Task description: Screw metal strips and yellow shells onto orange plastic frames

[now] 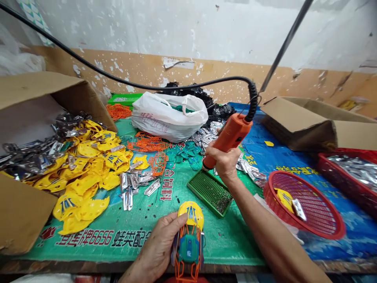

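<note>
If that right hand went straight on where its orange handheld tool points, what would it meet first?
Probably the green rectangular perforated plastic tray: the orange handheld tool seems to end over its far corner, though depth is hard to judge.

Held in the left hand [160,243], yellow rounded nose [191,212] pointing away: an orange-latticed, toy-like assembly [190,240] with teal centre panel [189,250]. Gripped in the right hand [226,162], slanting: an orange power tool [231,133], lower end at the far-left corner of a green perforated tray [203,199] holding small dark pieces [222,202].
</note>
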Available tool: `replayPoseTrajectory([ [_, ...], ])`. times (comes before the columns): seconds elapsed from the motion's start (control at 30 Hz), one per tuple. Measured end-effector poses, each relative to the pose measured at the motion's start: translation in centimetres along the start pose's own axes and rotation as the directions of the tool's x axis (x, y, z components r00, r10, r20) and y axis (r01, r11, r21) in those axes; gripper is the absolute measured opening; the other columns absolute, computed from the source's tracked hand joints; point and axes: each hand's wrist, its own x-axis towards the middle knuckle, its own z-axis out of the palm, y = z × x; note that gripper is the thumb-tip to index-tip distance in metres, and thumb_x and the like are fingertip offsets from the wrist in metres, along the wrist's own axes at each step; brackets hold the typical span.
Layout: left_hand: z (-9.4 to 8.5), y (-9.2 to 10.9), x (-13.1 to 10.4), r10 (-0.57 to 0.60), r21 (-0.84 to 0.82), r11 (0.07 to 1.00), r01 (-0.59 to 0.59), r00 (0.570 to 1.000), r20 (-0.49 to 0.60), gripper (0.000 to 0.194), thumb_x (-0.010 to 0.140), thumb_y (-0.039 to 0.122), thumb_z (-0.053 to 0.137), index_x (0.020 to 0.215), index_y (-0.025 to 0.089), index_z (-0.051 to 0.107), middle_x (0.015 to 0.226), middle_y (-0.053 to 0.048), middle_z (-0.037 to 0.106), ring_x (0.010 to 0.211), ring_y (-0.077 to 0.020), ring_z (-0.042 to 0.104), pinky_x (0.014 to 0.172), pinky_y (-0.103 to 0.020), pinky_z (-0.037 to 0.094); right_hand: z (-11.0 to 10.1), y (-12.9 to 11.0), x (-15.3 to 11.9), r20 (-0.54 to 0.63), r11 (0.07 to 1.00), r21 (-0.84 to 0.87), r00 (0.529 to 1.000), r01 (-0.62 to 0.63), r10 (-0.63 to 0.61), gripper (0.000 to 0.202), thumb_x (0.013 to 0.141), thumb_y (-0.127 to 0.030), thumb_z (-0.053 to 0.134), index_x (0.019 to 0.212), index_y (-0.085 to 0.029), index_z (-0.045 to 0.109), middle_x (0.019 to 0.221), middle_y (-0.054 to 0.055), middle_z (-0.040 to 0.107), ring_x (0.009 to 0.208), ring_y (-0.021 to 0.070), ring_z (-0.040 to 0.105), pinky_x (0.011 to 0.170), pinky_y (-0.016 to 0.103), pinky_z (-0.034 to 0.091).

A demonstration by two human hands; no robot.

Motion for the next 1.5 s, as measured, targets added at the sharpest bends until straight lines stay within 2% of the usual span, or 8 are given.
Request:
replayPoseTrajectory([
  [0.2, -0.5, 0.2, -0.2, 0.038, -0.018, 0.999, -0.037, 0.998, 0.048, 0.025, 0.075, 0.030, 0.073, 0.090, 0.010, 0.073, 0.081, -0.009, 0.074, 0.066, -0.0139, 0.064, 0.064, -0.022, 0.050, -0.4, -3.6, -0.2, 0.018, 0.980, 0.195, 0.999, 0.025, -0.029, 0.015, 0.057, -0.019, 0.071, 0.069, -0.018, 0.061, 0.060, -0.004, 0.059, 0.049, 0.0127, 0.055, 0.049, 0.031, 0.047],
  [0.37, -0.7, 0.0, 0.2, 0.068, -0.037, 0.997, -0.069, 0.997, -0.023, 0.030, 0.069, 0.031, 0.078, 0.087, 0.008, 0.073, 0.078, -0.010, 0.073, 0.063, -0.0140, 0.063, 0.060, -0.022, 0.049, -1.1, -8.7, -3.5, 0.150, 0.931, 0.359, 0.989, -0.061, 0.007, 0.037, 0.058, -0.010, 0.065, 0.093, -0.022, 0.064, 0.058, -0.004, 0.060, 0.050, 0.0150, 0.056, 0.051, 0.032, 0.047],
  [0.47, -0.5, -0.1, 0.2, 0.096, -0.073, 0.993, -0.095, 0.995, 0.004, 0.033, 0.070, 0.035, 0.076, 0.089, 0.008, 0.073, 0.082, -0.011, 0.073, 0.067, -0.0152, 0.063, 0.061, -0.022, 0.048, -1.4, -10.2, -5.9, 0.247, 0.905, 0.389, 0.966, -0.170, 0.076, 0.047, 0.060, -0.008, 0.064, 0.102, -0.027, 0.062, 0.061, -0.004, 0.060, 0.053, 0.0158, 0.056, 0.054, 0.033, 0.049],
  [0.57, -0.4, -0.4, 0.1, 0.081, -0.056, 0.995, -0.079, 0.996, 0.039, 0.036, 0.072, 0.040, 0.073, 0.090, 0.009, 0.073, 0.078, -0.010, 0.072, 0.063, -0.0148, 0.062, 0.056, -0.022, 0.046, -1.5, -10.4, -7.6, 0.308, 0.885, 0.394, 0.943, -0.249, 0.128, 0.051, 0.062, -0.011, 0.069, 0.108, -0.030, 0.059, 0.065, -0.004, 0.061, 0.056, 0.0159, 0.056, 0.055, 0.034, 0.051],
  [0.67, -0.5, -0.6, 0.1, 0.058, -0.037, 0.998, -0.058, 0.998, 0.000, 0.036, 0.069, 0.040, 0.076, 0.086, 0.009, 0.073, 0.069, -0.006, 0.068, 0.054, -0.0102, 0.056, 0.050, -0.019, 0.040, -1.4, -10.2, -8.4, 0.323, 0.883, 0.393, 0.938, -0.256, 0.127, 0.052, 0.064, -0.020, 0.075, 0.112, -0.032, 0.058, 0.066, -0.004, 0.060, 0.058, 0.0162, 0.056, 0.058, 0.035, 0.051],
  [0.87, -0.9, -1.0, 0.6, 0.080, -0.054, 0.995, -0.084, 0.994, -0.074, 0.033, 0.063, 0.040, 0.080, 0.074, 0.010, 0.072, 0.059, -0.001, 0.062, 0.047, -0.0061, 0.047, 0.045, -0.018, 0.035, -1.3, -9.5, -8.9, 0.302, 0.902, 0.368, 0.946, -0.227, 0.115, 0.038, 0.065, -0.027, 0.076, 0.100, -0.033, 0.062, 0.067, -0.004, 0.060, 0.058, 0.0157, 0.057, 0.059, 0.035, 0.052],
  [1.2, -0.7, -1.2, 0.8, 0.063, -0.090, 0.993, -0.074, 0.990, -0.127, 0.034, 0.058, 0.037, 0.082, 0.077, 0.010, 0.073, 0.054, 0.000, 0.059, 0.049, -0.0100, 0.052, 0.049, -0.021, 0.041, -1.0, -8.9, -8.8, 0.317, 0.876, 0.378, 0.930, -0.301, 0.183, 0.055, 0.061, -0.020, 0.074, 0.112, -0.033, 0.059, 0.066, -0.004, 0.060, 0.057, 0.0167, 0.057, 0.055, 0.034, 0.049],
  [1.5, -1.0, -1.4, 1.0, 0.057, -0.085, 0.994, -0.068, 0.990, -0.126, 0.034, 0.058, 0.038, 0.082, 0.075, 0.010, 0.071, 0.051, 0.002, 0.056, 0.043, -0.0079, 0.047, 0.044, -0.020, 0.036, -1.0, -8.5, -8.9, 0.336, 0.886, 0.355, 0.926, -0.297, 0.175, 0.055, 0.061, -0.017, 0.071, 0.111, -0.035, 0.058, 0.065, -0.005, 0.060, 0.057, 0.0164, 0.056, 0.058, 0.036, 0.050],
])
